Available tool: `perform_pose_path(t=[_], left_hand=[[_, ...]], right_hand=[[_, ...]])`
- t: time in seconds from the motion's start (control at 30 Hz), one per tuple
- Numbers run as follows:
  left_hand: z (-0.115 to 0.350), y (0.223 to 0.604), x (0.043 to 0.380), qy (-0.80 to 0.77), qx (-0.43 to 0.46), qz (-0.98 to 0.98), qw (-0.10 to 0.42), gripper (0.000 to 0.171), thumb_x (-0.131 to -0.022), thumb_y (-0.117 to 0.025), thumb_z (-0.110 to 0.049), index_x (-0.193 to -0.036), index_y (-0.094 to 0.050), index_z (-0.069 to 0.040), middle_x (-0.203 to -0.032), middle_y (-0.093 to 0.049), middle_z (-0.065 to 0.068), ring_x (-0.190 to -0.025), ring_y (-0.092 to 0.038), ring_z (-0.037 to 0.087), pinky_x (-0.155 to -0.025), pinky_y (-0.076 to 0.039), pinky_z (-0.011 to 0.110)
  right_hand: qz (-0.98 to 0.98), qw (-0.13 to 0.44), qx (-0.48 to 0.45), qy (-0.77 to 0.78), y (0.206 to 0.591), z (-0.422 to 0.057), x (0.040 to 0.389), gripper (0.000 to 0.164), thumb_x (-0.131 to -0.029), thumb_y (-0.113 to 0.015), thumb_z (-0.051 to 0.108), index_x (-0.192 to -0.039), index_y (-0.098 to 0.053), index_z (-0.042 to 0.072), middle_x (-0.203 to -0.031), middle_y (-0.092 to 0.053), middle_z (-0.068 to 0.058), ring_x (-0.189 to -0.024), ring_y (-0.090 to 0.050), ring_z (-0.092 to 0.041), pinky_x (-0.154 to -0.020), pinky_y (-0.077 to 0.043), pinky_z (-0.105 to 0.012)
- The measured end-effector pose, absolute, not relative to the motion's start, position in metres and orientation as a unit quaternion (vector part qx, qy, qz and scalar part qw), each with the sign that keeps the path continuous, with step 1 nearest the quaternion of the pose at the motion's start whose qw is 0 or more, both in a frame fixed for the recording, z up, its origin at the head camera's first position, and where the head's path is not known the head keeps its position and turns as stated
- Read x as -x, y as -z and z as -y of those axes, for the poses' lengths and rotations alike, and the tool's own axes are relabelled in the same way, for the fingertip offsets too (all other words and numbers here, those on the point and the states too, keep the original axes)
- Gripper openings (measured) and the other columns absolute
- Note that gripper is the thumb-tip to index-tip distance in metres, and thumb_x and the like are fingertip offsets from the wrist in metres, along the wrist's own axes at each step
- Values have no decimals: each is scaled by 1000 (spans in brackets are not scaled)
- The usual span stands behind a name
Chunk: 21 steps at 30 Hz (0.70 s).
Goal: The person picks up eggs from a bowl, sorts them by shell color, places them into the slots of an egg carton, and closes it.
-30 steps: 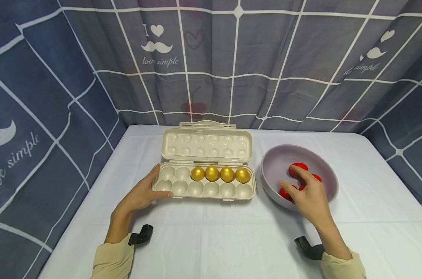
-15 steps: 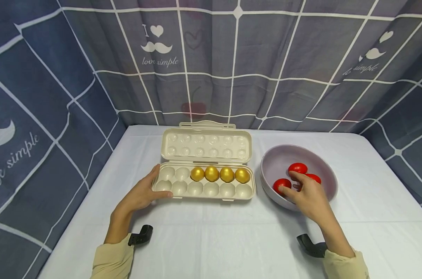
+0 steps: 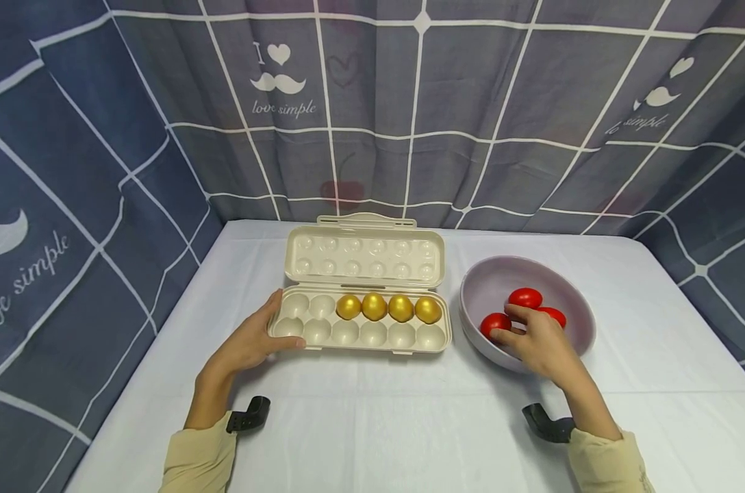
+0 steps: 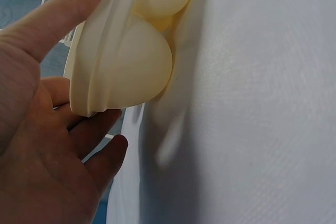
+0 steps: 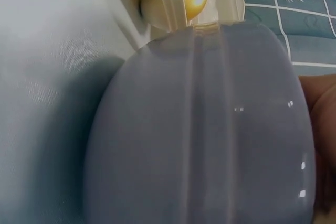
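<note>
Head view: left hand (image 3: 247,344) grips dimpled carton (image 3: 365,254), right hand (image 3: 541,344) by glossy red eggs (image 3: 525,297), hold unclear.

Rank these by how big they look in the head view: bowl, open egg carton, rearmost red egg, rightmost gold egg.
1. Open egg carton, lid included
2. Bowl
3. Rearmost red egg and rightmost gold egg: too alike to rank apart

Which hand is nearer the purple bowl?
Right. The right hand reaches over the near rim into the purple bowl, fingertips by a red egg. The left hand grips the egg carton at its left end, away from the bowl.
</note>
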State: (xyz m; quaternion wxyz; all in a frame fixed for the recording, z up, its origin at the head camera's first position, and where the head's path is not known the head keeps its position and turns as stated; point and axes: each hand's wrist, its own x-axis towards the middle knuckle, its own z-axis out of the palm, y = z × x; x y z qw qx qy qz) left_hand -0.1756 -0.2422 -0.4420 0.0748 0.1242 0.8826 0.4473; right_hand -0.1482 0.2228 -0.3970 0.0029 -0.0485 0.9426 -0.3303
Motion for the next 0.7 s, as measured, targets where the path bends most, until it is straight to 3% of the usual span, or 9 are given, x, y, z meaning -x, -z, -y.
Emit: perform_pose_path(t=[0.7], left_hand=[[241, 439, 175, -447, -120, -883, 77, 112, -80, -83, -30, -153, -8, 10, -160, -5, 29, -147, -5, 42, -116, -8, 58]], right_hand=[[-932, 59, 50, 355, 404, -220, 168, 59, -85, -77, 13, -132, -53, -14, -125, -60, -30, -111, -61, -42, -96, -47, -54]])
